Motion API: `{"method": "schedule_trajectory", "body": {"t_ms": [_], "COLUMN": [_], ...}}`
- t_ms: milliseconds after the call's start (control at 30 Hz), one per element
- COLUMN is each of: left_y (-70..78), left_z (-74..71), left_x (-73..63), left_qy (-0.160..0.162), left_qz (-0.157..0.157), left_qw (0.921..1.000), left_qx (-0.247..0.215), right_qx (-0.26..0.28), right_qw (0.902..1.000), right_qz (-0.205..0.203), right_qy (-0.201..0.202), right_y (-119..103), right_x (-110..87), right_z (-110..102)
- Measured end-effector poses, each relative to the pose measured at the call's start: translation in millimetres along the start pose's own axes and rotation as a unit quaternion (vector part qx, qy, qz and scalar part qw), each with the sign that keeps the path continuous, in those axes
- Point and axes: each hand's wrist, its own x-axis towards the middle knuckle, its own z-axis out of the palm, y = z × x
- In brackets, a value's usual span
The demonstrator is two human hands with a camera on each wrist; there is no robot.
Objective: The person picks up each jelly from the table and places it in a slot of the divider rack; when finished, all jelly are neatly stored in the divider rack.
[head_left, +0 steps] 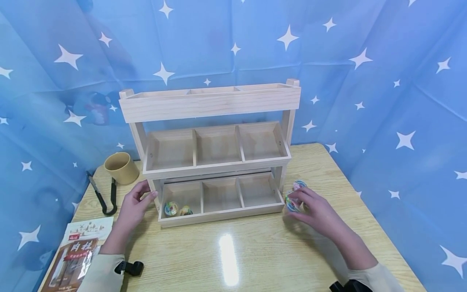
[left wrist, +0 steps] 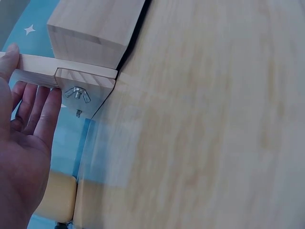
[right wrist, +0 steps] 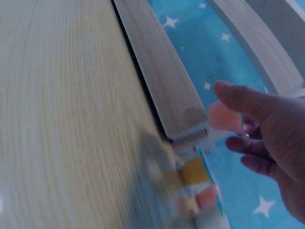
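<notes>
A three-tier wooden shelf [head_left: 209, 104] with divided trays stands on the table. My left hand [head_left: 132, 207] grips its left leg low down; in the left wrist view the thumb lies on one side of the leg [left wrist: 38, 64] and the fingers on the other, near a wing nut [left wrist: 77, 93]. Beside the shelf's lower right corner, my right hand [head_left: 316, 211] pinches a small pink jelly cup [right wrist: 224, 117] between thumb and fingers. More colourful jelly cups [head_left: 300, 184] lie on the table by that hand. Two similar small cups [head_left: 170, 209] sit in the bottom tray's left compartment.
At the left stand a tan cup [head_left: 122, 168] and black-handled tongs [head_left: 106, 198]. A brown and white food packet [head_left: 74, 259] lies at the table's left edge. Blue star-patterned cloth [head_left: 219, 44] hangs behind and on both sides of the table [head_left: 255, 251].
</notes>
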Motion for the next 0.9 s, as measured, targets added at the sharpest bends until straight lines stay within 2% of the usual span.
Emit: {"method": "schedule_trajectory", "body": {"t_ms": [200, 500, 700, 900], "left_y": [-1.9, -4.1, -2.9, -2.9], "left_z": [-0.4, -0.3, -0.8, -1.0], "left_x": [-0.4, -1.1, 0.2, 1.9], "left_qy": [-0.001, -0.003, -0.004, 0.000], "left_qz": [0.003, 0.004, 0.010, 0.018], "left_qw": [1.0000, 0.9999, 0.9998, 0.9997], "left_qx": [-0.004, -0.013, -0.015, -0.016], "right_qx": [0.088, 0.156, 0.181, 0.176], "right_qw": [0.9961, 0.9872, 0.9819, 0.9805], "right_qz": [-0.002, -0.002, -0.012, -0.040], "right_qy": [0.000, -0.032, -0.054, -0.079], "right_y": [-12.4, -48.6, -67.7, -80.3], "right_x": [16.9, 51.3, 76.3, 97.5], "right_z": [13.1, 39.9, 59.0, 81.8]}}
